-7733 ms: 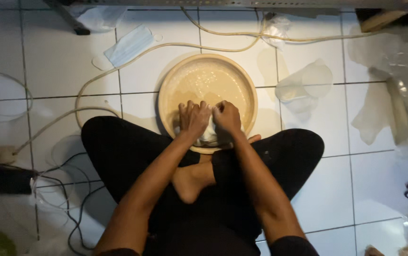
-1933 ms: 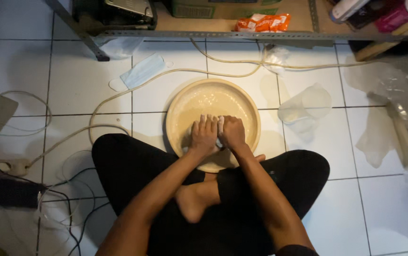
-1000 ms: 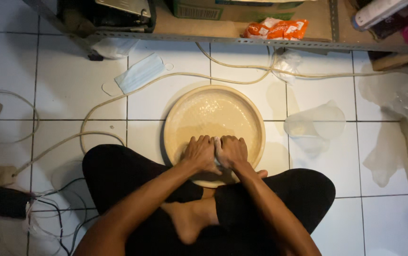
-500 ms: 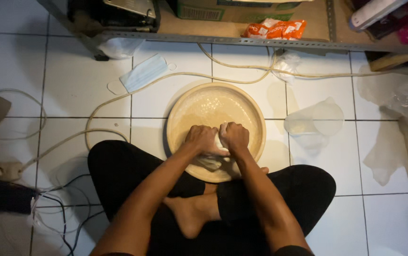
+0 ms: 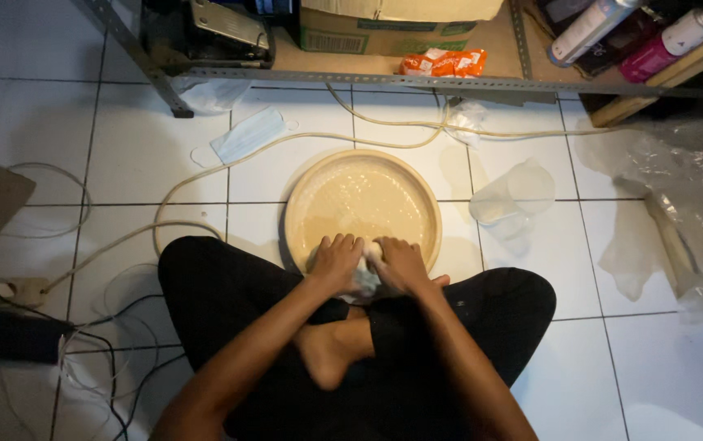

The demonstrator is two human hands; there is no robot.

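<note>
I sit cross-legged on a white tiled floor with a round beige basin (image 5: 417,184) of sudsy water in front of my legs. My left hand (image 5: 335,263) and my right hand (image 5: 401,265) are pressed together at the basin's near rim. Both are closed around a small pale wet cloth (image 5: 365,276), which shows only between the fingers.
A clear plastic jug (image 5: 513,198) lies right of the basin. A cream hose (image 5: 204,175) loops across the tiles, with a face mask (image 5: 247,135) at the back left. A metal shelf (image 5: 368,77) holds a box, an orange packet and spray cans. Cables lie left, crumpled plastic sheet (image 5: 686,188) right.
My hands have slid from the basin's middle back to its near rim, still gripping the cloth. The view has tilted up a little toward the shelf.
</note>
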